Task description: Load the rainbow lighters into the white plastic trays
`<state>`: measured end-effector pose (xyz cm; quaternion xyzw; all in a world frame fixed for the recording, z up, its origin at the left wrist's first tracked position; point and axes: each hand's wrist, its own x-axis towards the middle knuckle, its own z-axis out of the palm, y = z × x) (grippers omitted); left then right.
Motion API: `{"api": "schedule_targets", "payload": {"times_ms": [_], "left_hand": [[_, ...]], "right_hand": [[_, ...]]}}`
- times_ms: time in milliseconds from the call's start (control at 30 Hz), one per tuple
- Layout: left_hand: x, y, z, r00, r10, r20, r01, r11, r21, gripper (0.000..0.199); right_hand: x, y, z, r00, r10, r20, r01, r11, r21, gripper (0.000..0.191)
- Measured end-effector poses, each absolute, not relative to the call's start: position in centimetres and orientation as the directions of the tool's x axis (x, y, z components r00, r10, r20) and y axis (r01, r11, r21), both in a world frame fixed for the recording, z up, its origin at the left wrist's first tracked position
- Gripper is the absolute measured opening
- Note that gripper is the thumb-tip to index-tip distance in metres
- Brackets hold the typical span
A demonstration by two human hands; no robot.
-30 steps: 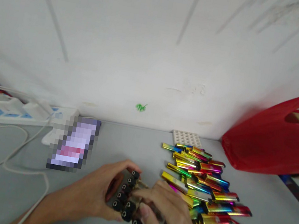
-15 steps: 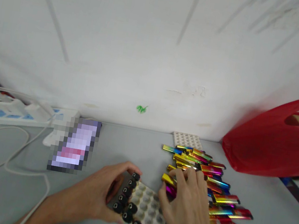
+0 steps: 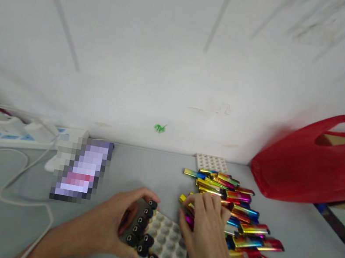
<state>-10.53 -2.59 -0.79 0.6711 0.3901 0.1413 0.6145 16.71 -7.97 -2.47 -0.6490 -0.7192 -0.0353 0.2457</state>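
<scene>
My left hand (image 3: 106, 219) wraps round the left end of a white tray (image 3: 175, 254) with rows of round holes. Several lighters (image 3: 138, 229) stand upright in its left holes, their black ends up; the hand's thumb and forefinger span this group. My right hand (image 3: 204, 232) is over the left side of a pile of shiny, many-coloured lighters (image 3: 244, 213). Its fingers and thumb are closed about a gold and magenta lighter (image 3: 189, 219), partly hidden by the hand. The tray's right holes hold no lighters.
A second white holed tray (image 3: 211, 161) lies by the wall behind the pile. At the right stands a red bag (image 3: 312, 167). A phone (image 3: 83, 171), a power strip (image 3: 14, 136) and loose white cables (image 3: 25, 161) occupy the left of the grey table.
The whole view has shifted slightly. My right hand has drawn a little left and down within the pile, its fingers more closed. My left hand stays at the tray.
</scene>
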Motion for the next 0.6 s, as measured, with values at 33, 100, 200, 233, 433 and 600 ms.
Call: {"api": "schedule_targets", "payload": {"times_ms": [33, 100, 200, 233, 433, 600], "left_hand": [[-10.5, -2.6, -0.7, 0.654, 0.7, -0.287, 0.348, 0.058, 0.936, 0.089], [-10.4, -2.7, -0.5, 0.655, 0.702, -0.281, 0.338, 0.061, 0.939, 0.089], [-10.2, -2.9, -0.2, 0.646, 0.71, -0.279, 0.344, 0.055, 0.937, 0.086], [-10.1, -2.9, -0.1, 0.64, 0.718, -0.274, 0.346, 0.048, 0.937, 0.086], [-10.2, -2.8, -0.6, 0.642, 0.717, -0.271, 0.333, 0.058, 0.941, 0.091], [-10.1, -2.8, -0.1, 0.659, 0.705, -0.262, 0.306, 0.066, 0.95, 0.088]], "right_hand": [[16.7, -8.0, -2.4, -0.032, 0.91, 0.414, 0.951, 0.155, -0.266, 0.013], [16.8, -8.0, -2.3, -0.016, 0.898, 0.439, 0.954, 0.145, -0.263, 0.015], [17.4, -7.8, -2.5, -0.014, 0.886, 0.464, 0.961, 0.14, -0.238, 0.016], [17.6, -7.7, -2.6, -0.033, 0.884, 0.466, 0.962, 0.155, -0.226, 0.017], [18.5, -7.2, -3.7, -0.102, 0.908, 0.407, 0.944, 0.217, -0.247, 0.02], [17.8, -7.2, -3.3, -0.142, 0.909, 0.393, 0.938, 0.25, -0.238, 0.018]]}}
